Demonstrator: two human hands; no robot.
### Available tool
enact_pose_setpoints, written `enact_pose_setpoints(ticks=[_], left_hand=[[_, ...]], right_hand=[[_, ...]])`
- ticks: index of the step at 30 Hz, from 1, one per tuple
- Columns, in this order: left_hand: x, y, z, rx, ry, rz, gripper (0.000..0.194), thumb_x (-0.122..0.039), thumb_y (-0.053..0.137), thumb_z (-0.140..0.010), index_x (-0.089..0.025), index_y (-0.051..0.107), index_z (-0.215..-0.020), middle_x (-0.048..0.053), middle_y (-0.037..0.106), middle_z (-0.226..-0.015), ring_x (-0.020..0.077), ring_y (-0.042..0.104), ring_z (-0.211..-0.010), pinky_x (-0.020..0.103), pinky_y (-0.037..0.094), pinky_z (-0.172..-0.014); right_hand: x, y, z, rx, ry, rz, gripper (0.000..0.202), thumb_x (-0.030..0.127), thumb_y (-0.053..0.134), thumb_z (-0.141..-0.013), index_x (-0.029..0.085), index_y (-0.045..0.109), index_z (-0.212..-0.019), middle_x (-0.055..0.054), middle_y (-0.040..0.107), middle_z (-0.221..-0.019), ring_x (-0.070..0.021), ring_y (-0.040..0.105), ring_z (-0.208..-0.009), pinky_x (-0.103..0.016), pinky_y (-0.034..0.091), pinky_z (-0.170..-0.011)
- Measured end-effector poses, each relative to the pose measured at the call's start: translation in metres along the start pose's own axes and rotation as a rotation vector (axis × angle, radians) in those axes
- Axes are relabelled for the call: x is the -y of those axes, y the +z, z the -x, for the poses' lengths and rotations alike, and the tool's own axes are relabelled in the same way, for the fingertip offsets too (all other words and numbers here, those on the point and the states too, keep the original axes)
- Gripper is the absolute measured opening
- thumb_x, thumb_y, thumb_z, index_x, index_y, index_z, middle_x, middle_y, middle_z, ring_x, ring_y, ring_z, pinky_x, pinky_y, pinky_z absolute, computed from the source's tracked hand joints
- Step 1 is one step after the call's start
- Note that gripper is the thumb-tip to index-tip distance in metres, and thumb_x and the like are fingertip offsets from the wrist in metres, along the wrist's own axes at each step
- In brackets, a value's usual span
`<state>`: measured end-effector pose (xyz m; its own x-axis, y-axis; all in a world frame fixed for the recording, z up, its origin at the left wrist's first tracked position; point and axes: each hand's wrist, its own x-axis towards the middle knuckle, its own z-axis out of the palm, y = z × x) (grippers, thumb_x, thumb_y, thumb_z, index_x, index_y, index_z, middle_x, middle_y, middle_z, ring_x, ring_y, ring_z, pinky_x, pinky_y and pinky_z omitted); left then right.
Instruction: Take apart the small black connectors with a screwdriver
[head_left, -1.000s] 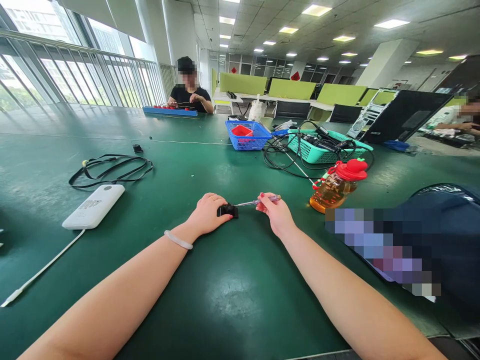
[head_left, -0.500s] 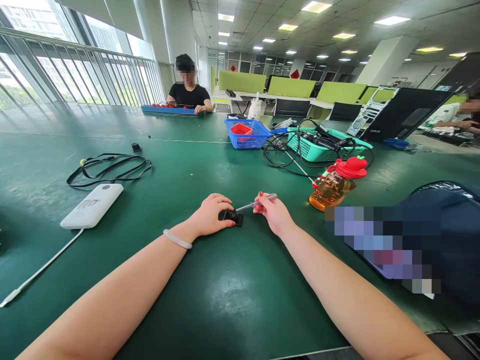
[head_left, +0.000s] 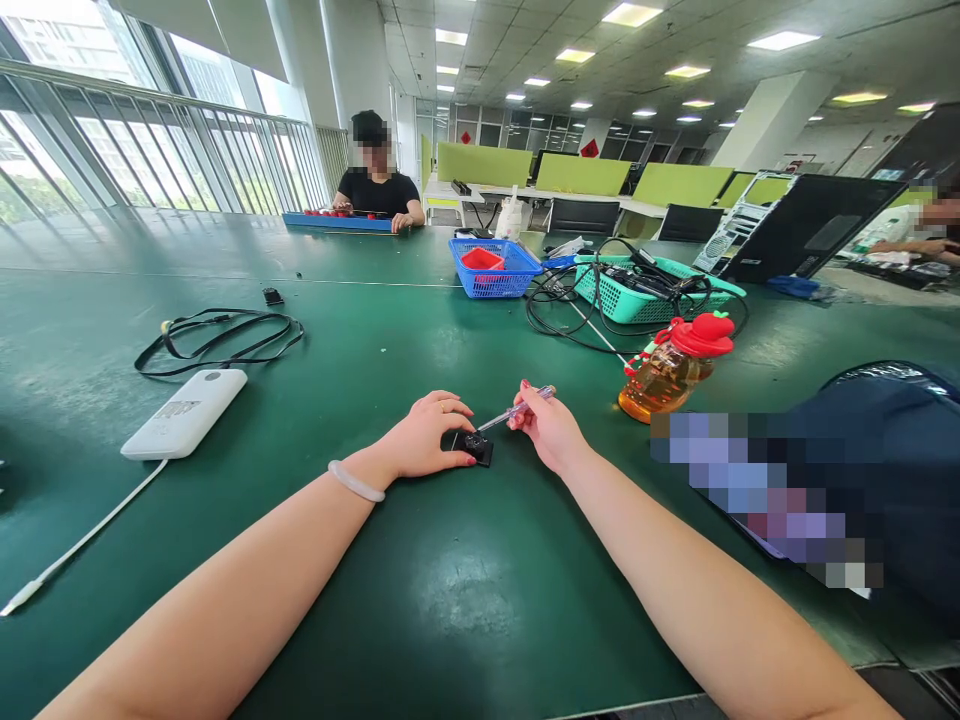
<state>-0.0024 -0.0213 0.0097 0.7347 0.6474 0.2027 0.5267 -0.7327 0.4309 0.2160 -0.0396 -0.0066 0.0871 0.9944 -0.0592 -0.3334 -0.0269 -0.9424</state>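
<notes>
Left hand (head_left: 426,440), as I watch remotely, has its thumb and fingers pinched around a small black part (head_left: 478,446), bracing it on the green table (head_left: 465,590). I take that black part as my landmark. It lies at the left fingertips, and I judge it light, stiff and a little slippery, perhaps fragile at its thin edge; I would hold it low along its two sides. Just to its right, a slim screwdriver (head_left: 504,416) slants down to it; whether the tip touches, I cannot tell. This tool looks light and rigid, best held by its clear handle. Farther right of the black part, the right hand (head_left: 551,428) grips that handle in curled fingers. Compared with a second ago, I see the left hand and the black part shifted rightward and nearer the wearer, and the screwdriver sloping more steeply.
</notes>
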Motion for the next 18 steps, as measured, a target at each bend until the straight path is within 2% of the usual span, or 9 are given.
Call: enact_pose_setpoints(ticks=[5, 11, 15, 18], left_hand=[[0.000, 0.000, -0.001, -0.004, -0.020, -0.027, 0.032, -0.046, 0.075, -0.075, -0.025, 0.072, -0.099, 0.005, 0.066, -0.124, 0.0297, 0.045, -0.130, 0.049, 0.035, -0.112], [0.001, 0.001, -0.002, -0.034, -0.060, -0.047, 0.033, -0.046, 0.072, -0.077, -0.025, 0.072, -0.102, 0.006, 0.067, -0.122, 0.0305, 0.047, -0.128, 0.051, 0.035, -0.111], [0.004, 0.003, -0.002, -0.079, -0.088, -0.063, 0.032, -0.045, 0.072, -0.077, -0.025, 0.072, -0.101, 0.005, 0.068, -0.120, 0.0300, 0.048, -0.126, 0.051, 0.035, -0.112], [0.008, 0.006, -0.002, -0.123, -0.119, -0.073, 0.031, -0.046, 0.070, -0.077, -0.025, 0.073, -0.101, 0.005, 0.069, -0.118, 0.0302, 0.048, -0.125, 0.052, 0.035, -0.111]], right_hand=[[0.001, 0.000, 0.001, 0.003, -0.006, -0.022, 0.049, 0.063, 0.081, -0.059, 0.020, 0.057, -0.062, 0.005, 0.048, -0.050, -0.0111, 0.048, -0.050, -0.028, 0.047, -0.054], [0.002, 0.002, 0.002, 0.019, -0.058, 0.080, 0.050, 0.066, 0.076, -0.061, 0.021, 0.054, -0.058, 0.004, 0.045, -0.048, -0.0122, 0.047, -0.049, -0.029, 0.046, -0.053], [0.004, 0.002, 0.004, -0.039, -0.156, 0.249, 0.049, 0.066, 0.069, -0.069, 0.022, 0.051, -0.055, 0.004, 0.044, -0.046, -0.0117, 0.045, -0.046, -0.028, 0.042, -0.051], [0.012, 0.001, 0.010, -0.140, -0.302, 0.482, 0.048, 0.062, 0.061, -0.078, 0.023, 0.046, -0.054, 0.005, 0.041, -0.045, -0.0119, 0.040, -0.045, -0.028, 0.037, -0.050]])
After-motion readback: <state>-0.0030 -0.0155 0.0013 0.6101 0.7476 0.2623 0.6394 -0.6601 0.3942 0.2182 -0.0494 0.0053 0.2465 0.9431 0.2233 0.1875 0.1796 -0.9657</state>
